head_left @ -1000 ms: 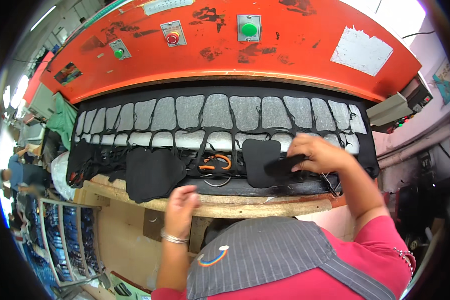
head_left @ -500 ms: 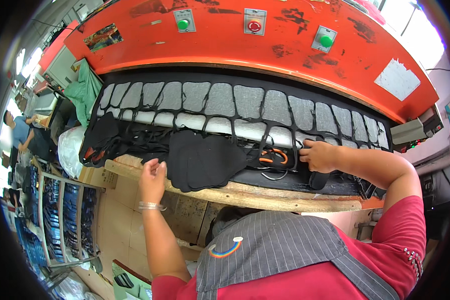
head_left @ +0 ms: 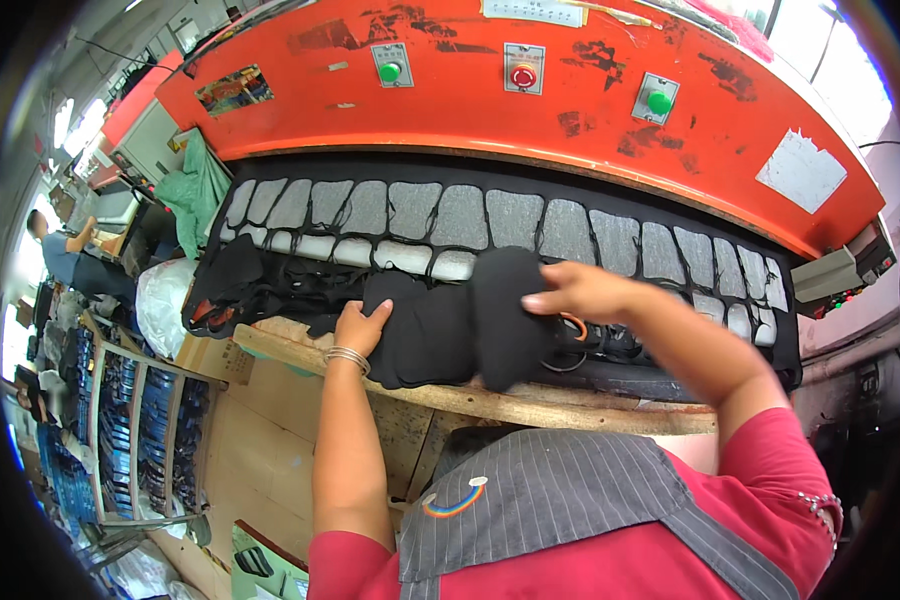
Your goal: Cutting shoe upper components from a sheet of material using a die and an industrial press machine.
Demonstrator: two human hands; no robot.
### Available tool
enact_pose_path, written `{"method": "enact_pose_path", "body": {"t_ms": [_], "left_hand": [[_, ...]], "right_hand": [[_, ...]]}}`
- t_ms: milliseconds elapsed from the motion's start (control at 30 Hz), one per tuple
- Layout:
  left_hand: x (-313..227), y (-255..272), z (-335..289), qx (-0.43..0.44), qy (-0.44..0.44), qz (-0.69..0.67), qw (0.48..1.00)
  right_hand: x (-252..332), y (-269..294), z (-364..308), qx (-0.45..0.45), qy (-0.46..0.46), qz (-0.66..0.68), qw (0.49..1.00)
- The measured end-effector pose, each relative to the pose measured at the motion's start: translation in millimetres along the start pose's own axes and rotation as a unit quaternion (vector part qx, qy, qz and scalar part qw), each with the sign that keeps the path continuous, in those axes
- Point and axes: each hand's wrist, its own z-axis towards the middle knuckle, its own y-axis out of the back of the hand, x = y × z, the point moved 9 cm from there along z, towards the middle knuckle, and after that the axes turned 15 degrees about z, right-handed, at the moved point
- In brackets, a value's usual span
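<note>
Currently the left hand (head_left: 360, 325) rests flat, fingers together, on the left edge of a black fabric piece (head_left: 425, 335) lying on the wooden bench edge (head_left: 530, 405). The right hand (head_left: 575, 290) holds a second black piece (head_left: 505, 315) by its upper right border; the fingers curl over it, but whether they pinch the cloth cannot be told. This second piece stands with its long axis running away from the person, overlapping the first piece's right side — directly left of the right fingers. Both pieces lie in front of the black sheet of grey cut-outs (head_left: 490, 220), under the orange press head (head_left: 530, 90). The right hand is nearer.
</note>
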Motion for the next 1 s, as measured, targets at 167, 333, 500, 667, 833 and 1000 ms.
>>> {"method": "enact_pose_path", "body": {"t_ms": [167,333,500,667,833,1000], "left_hand": [[4.4,-17.9,-15.9,-0.022,-0.078,-0.174,0.981],[-47.2,-14.8,-76.9,0.045,-0.126,-0.326,0.936],[-67.5,-16.8,-121.1,0.021,-0.177,-0.332,0.926],[-86.7,-9.8,-146.3,-0.109,-0.209,-0.037,0.971],[-53.7,-26.1,-148.3,-0.076,-0.097,-0.202,0.972],[-40.6,-22.4,-170.0,-0.072,-0.107,-0.412,0.902]], "right_hand": [[-72.6,-21.9,89.0,-0.082,0.001,0.143,0.986],[-73.1,-25.5,60.1,-0.076,0.179,0.089,0.977],[-84.6,-41.2,32.4,-0.046,0.206,0.194,0.958],[-84.7,-30.7,25.0,-0.023,0.219,0.146,0.965],[-81.7,-42.0,16.2,0.079,0.261,0.175,0.946],[-48.7,-54.0,4.6,0.081,0.312,0.067,0.944]]}}
